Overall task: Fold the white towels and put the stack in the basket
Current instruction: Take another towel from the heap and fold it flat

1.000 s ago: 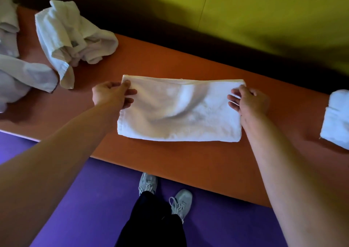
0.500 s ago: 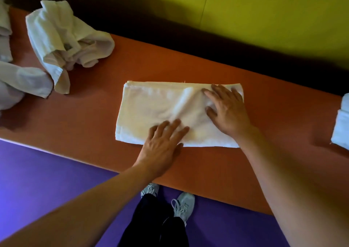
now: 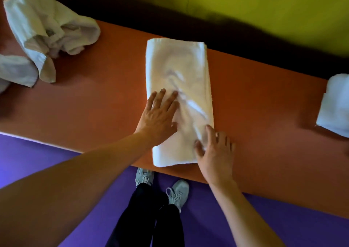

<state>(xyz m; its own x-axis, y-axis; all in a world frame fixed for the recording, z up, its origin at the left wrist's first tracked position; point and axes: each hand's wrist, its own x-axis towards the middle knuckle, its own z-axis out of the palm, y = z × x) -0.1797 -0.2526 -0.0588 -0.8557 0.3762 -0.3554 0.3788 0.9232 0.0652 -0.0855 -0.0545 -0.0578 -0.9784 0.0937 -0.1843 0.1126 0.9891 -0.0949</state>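
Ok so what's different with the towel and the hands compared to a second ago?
The folded towel has been turned: it lay sideways along the table, now it runs away from the person. The left hand and right hand let go of its ends and now lie flat on its near part. The crumpled towels and the folded stack stayed put.
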